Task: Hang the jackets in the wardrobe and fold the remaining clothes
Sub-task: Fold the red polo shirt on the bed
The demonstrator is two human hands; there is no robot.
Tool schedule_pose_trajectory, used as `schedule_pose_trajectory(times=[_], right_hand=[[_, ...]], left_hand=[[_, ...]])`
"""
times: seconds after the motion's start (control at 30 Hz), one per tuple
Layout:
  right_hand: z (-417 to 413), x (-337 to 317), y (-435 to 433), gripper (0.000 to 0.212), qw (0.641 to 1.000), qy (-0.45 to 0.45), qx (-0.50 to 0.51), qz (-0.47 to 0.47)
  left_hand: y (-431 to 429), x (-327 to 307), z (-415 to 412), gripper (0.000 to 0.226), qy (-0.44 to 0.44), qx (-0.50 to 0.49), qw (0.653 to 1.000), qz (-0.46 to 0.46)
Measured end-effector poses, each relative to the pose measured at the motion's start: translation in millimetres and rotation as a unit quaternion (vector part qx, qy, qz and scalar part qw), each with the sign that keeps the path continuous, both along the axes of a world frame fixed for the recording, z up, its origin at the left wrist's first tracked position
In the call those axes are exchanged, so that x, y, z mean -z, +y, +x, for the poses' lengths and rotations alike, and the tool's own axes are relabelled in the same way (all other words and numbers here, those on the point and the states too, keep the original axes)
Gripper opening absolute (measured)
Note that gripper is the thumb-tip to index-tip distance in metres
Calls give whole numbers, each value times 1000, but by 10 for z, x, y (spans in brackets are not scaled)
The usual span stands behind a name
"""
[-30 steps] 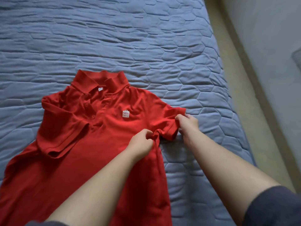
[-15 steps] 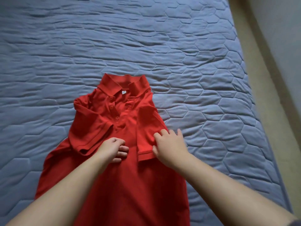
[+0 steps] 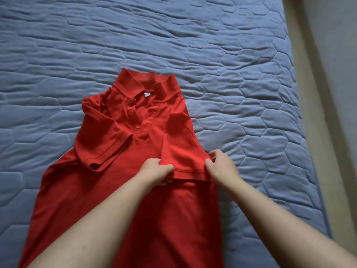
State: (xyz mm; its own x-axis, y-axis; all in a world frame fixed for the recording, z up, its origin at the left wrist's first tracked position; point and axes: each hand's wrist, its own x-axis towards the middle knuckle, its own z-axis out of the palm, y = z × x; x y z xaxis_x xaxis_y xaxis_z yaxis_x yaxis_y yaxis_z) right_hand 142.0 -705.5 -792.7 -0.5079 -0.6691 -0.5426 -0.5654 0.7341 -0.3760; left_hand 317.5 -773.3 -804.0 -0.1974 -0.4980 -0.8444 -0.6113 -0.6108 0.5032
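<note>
Red polo shirt (image 3: 119,190) lay face-up on bed (image 3: 231,64). Folding step: left hand (image 3: 156,170) and right hand (image 3: 222,167), fingers curled, pinched cuff of sleeve (image 3: 185,157) folded over chest. Next, likely: flatten sleeve, fold hem up.

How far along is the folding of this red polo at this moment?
Done: the left-side sleeve lies folded in over the chest of the red polo shirt. In hand: the left hand and right hand pinch the cuff of the right-side sleeve, laid inward. Left: the body is not yet folded up toward the collar. No jackets or wardrobe show.
</note>
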Motion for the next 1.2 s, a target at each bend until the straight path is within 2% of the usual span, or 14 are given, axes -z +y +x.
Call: schedule_pose_trajectory(times=[0.1, 0.2, 0.27, 0.37, 0.47, 0.53, 0.63, 0.67, 0.73, 0.83, 0.93, 1.0, 1.1, 1.2], right_hand=[[-146, 72, 69, 18, 984, -154, 84, -17], [-213, 100, 146, 11, 966, -217, 122, -61], [-239, 117, 198, 10, 963, -239, 121, -35], [-242, 109, 126, 24, 990, -107, 73, -60], [-116, 9, -179, 50, 978, 117, -79, -151], [46, -22, -479, 65, 947, 156, -229, -165], [267, 91, -807, 62, 878, 185, -427, -116], [262, 159, -861, 60, 866, 208, -449, -78], [158, 245, -925, 62, 892, 244, -380, 14], [151, 250, -981, 64, 921, 272, -276, 27], [543, 133, -1143, 60, 909, 262, -288, -150], [917, 52, -1361, 51, 922, 144, -287, -219], [1482, -37, -1773, 40, 956, -95, -205, -189], [1856, -46, -2149, 41, 971, -52, -178, -150]], left_hand=[[1, -34, 233, 12, 84, -84, 993, 8], [46, -34, 339, 14, 69, -9, 998, -6], [85, 10, 293, 12, 15, 23, 999, -17], [67, -15, 187, 22, -110, 131, 981, -86], [-3, -88, 191, 41, -263, 229, 900, -263], [-104, -152, 303, 35, -278, 226, 847, -393], [-374, -186, 594, 29, -275, 249, 760, -534], [-474, -189, 700, 30, -267, 245, 746, -559], [-652, -200, 884, 35, -244, 214, 737, -593], [-917, -205, 1131, 42, -256, 126, 746, -602], [-1102, -133, 1442, 38, -249, -1, 847, -470], [-1062, -50, 1638, 33, -223, -23, 904, -363], [-855, 46, 1858, 34, -199, 35, 919, -338], [-758, 101, 2055, 36, -148, 89, 916, -362]])
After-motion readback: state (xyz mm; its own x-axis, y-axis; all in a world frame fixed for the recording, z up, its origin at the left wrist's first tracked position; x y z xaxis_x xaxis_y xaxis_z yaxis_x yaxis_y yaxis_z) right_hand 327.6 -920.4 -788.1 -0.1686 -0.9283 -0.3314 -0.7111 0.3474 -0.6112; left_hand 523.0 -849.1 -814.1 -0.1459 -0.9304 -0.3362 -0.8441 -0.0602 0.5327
